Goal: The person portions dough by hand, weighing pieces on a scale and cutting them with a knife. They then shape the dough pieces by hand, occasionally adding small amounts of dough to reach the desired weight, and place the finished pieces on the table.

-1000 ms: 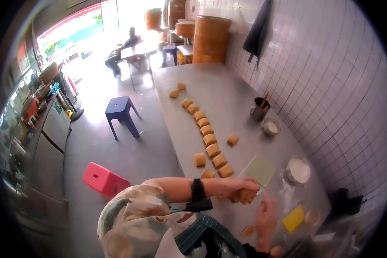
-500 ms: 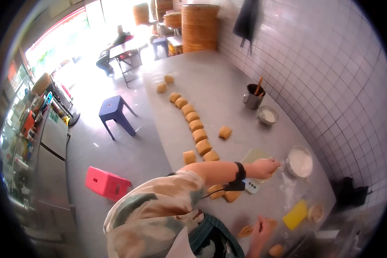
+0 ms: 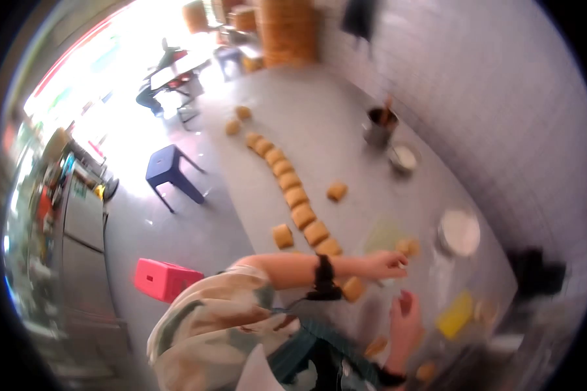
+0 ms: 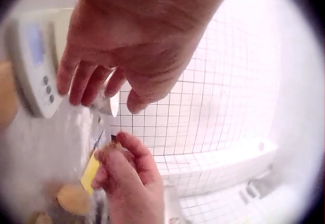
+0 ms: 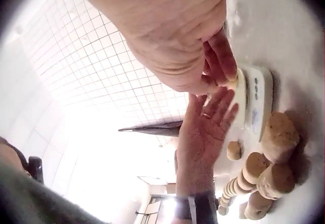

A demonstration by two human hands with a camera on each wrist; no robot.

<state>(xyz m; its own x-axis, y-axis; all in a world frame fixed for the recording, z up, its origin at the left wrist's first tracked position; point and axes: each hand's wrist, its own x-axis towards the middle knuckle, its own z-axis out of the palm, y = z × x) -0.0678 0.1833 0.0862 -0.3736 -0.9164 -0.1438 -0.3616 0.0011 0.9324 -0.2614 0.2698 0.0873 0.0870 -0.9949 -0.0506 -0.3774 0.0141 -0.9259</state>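
My left hand [image 3: 381,265] reaches over the pale kitchen scale [image 4: 38,64], its fingers loosely bent with nothing in them. By the scale's green plate [image 3: 383,233], just past those fingers, sits a lump of tan dough [image 3: 408,247]. My right hand [image 3: 406,322] is close on the near side, fingers curled toward the thumb. In the left wrist view a small brownish bit of dough [image 4: 116,152] shows between them, mostly hidden. Cut dough pieces [image 3: 295,196] run in a curved row along the table, and a few [image 3: 336,191] lie apart from it.
A bowl of white flour [image 3: 460,232], a smaller bowl [image 3: 403,158] and a metal mug [image 3: 379,127] with wooden handles line the wall side. A yellow scraper [image 3: 455,315] lies right of my right hand. Blue [image 3: 173,173] and pink stools [image 3: 166,280] stand on the floor.
My left hand carried a dough lump out past the scale, let it go and came back toward my right hand. The right hand dropped nearer my body, then rose again.
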